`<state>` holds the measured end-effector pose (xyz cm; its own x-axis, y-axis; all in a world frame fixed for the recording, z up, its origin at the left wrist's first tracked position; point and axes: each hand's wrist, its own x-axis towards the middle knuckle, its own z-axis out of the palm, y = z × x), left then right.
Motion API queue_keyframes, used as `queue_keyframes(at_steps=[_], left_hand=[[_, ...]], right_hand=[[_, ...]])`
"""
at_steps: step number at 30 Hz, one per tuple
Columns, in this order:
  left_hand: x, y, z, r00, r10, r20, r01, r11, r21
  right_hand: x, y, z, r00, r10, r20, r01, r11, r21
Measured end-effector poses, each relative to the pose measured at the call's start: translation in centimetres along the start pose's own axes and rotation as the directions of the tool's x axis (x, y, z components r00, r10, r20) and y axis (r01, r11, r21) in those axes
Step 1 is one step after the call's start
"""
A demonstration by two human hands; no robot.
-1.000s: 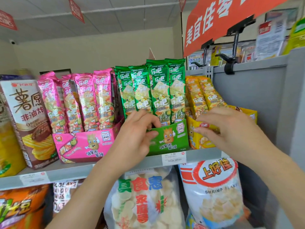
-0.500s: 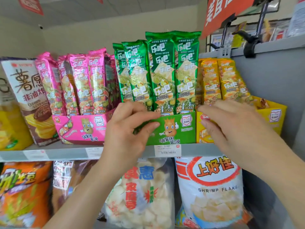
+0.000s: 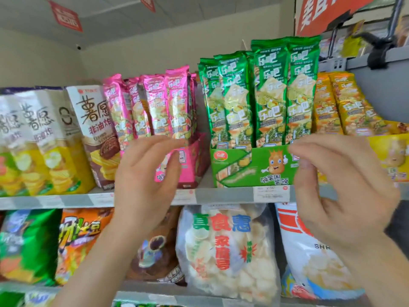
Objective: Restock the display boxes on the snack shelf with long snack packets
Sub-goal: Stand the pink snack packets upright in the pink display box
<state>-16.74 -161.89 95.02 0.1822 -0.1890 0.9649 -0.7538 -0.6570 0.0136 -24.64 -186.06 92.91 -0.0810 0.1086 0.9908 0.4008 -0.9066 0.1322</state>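
Three display boxes stand side by side on the upper shelf (image 3: pixel 221 194). The pink box (image 3: pixel 190 160) holds several long pink packets (image 3: pixel 155 107). The green box (image 3: pixel 250 167) holds several long green packets (image 3: pixel 270 94). The yellow box (image 3: pixel 391 160) holds long orange-yellow packets (image 3: pixel 345 103). My left hand (image 3: pixel 146 176) hovers in front of the pink box with relaxed fingers, holding nothing. My right hand (image 3: pixel 340 182) hovers at the green box's right front corner with loosely bent fingers, also holding nothing.
Tall chip boxes (image 3: pixel 93 134) stand left of the pink box. Big snack bags (image 3: pixel 228 251) hang under the shelf, including a white shrimp-flake bag (image 3: pixel 309 258). A grey panel (image 3: pixel 382 91) and a red sign (image 3: pixel 327 12) close off the upper right.
My left hand has let go of the green box's left front corner and moved left before the pink box. My right hand drew back a little. The view has shifted left.
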Motion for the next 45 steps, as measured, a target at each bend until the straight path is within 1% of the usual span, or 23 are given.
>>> queue_keyframes(at_steps=[2, 3, 5, 7, 9, 11, 12, 14, 17, 21, 22, 26, 30, 32, 35, 37, 38, 40, 41, 42, 43, 45], left_hand=[[0.3, -3.5, -1.3, 0.999, -0.033, 0.008, 0.032, 0.994, 0.104], [0.5, -5.1, -1.7, 0.998, -0.038, 0.049, 0.031, 0.988, 0.151], [0.5, -7.8, -2.1, 0.984, -0.029, 0.176, -0.009, 0.977, 0.211], [0.6, -9.4, -2.1, 0.954, 0.025, 0.299, -0.094, 0.971, 0.220], [0.8, -10.4, -2.2, 0.930, 0.094, 0.355, -0.169, 0.968, 0.187], [1.1, -11.1, -2.3, 0.923, 0.145, 0.356, -0.204, 0.970, 0.135], [1.3, -11.5, -2.3, 0.922, 0.164, 0.350, -0.212, 0.972, 0.102], [1.3, -12.1, -2.4, 0.923, 0.187, 0.336, -0.209, 0.978, 0.029], [1.1, -13.0, -2.6, 0.937, 0.204, 0.284, -0.197, 0.979, -0.053], [0.6, -13.7, -3.1, 0.962, 0.187, 0.199, -0.162, 0.977, -0.136], [0.4, -13.6, -3.3, 0.963, 0.195, 0.184, -0.168, 0.974, -0.150], [0.1, -12.6, -3.9, 0.963, 0.230, 0.140, -0.203, 0.961, -0.188], [1.8, -10.6, -3.9, 0.967, 0.234, 0.098, -0.216, 0.961, -0.171], [3.3, -9.2, -3.8, 0.979, 0.181, 0.097, -0.154, 0.960, -0.234], [5.2, -7.8, -3.6, 0.987, 0.060, 0.152, -0.012, 0.955, -0.297], [5.5, -7.4, -3.1, 0.973, 0.035, 0.228, 0.028, 0.963, -0.269], [5.3, -7.3, -2.9, 0.962, 0.022, 0.272, 0.046, 0.969, -0.242], [4.5, -6.8, -2.5, 0.945, 0.014, 0.328, 0.051, 0.980, -0.190], [4.1, -6.6, -2.5, 0.944, 0.027, 0.328, 0.031, 0.985, -0.172], [3.9, -6.3, -2.6, 0.950, 0.049, 0.308, -0.002, 0.988, -0.152], [4.0, -6.2, -2.7, 0.965, 0.077, 0.249, -0.049, 0.992, -0.119], [5.8, -6.3, -3.0, 0.984, 0.133, 0.117, -0.136, 0.991, 0.016]], right_hand=[[0.6, -2.4, 1.4, 0.999, -0.042, -0.027, 0.042, 0.999, 0.027], [1.0, -3.5, 2.3, 0.998, -0.050, -0.029, 0.051, 0.998, 0.036], [2.0, -5.7, 4.4, 0.999, -0.032, -0.011, 0.033, 0.998, 0.046], [3.1, -7.8, 6.7, 0.998, 0.033, 0.060, -0.036, 0.998, 0.046], [4.0, -9.5, 9.0, 0.972, 0.150, 0.183, -0.158, 0.987, 0.025], [4.7, -10.8, 11.1, 0.896, 0.313, 0.315, -0.321, 0.947, -0.028], [4.8, -11.2, 12.0, 0.855, 0.373, 0.359, -0.371, 0.925, -0.078], [4.8, -11.6, 13.6, 0.790, 0.457, 0.408, -0.422, 0.889, -0.178], [5.1, -11.7, 15.1, 0.699, 0.570, 0.432, -0.498, 0.821, -0.279], [5.9, -11.7, 15.6, 0.623, 0.663, 0.415, -0.575, 0.748, -0.332], [6.1, -11.6, 15.5, 0.619, 0.670, 0.410, -0.571, 0.743, -0.350], [7.1, -11.6, 14.8, 0.670, 0.645, 0.366, -0.509, 0.759, -0.406], [7.5, -12.0, 14.8, 0.700, 0.636, 0.324, -0.515, 0.764, -0.388], [7.3, -12.2, 14.8, 0.737, 0.613, 0.283, -0.533, 0.786, -0.314], [7.3, -12.3, 14.9, 0.783, 0.587, 0.207, -0.557, 0.809, -0.187], [7.5, -12.2, 15.0, 0.807, 0.575, 0.131, -0.562, 0.818, -0.127], [7.5, -12.1, 15.0, 0.809, 0.576, 0.116, -0.568, 0.817, -0.099], [7.6, -11.9, 14.8, 0.809, 0.572, 0.139, -0.571, 0.820, -0.051], [7.6, -11.7, 14.7, 0.809, 0.564, 0.169, -0.568, 0.823, -0.029], [7.7, -11.5, 14.6, 0.806, 0.557, 0.203, -0.567, 0.824, -0.008], [7.7, -11.2, 14.5, 0.797, 0.558, 0.232, -0.576, 0.817, 0.012], [7.9, -10.6, 14.4, 0.755, 0.590, 0.285, -0.628, 0.776, 0.059]])
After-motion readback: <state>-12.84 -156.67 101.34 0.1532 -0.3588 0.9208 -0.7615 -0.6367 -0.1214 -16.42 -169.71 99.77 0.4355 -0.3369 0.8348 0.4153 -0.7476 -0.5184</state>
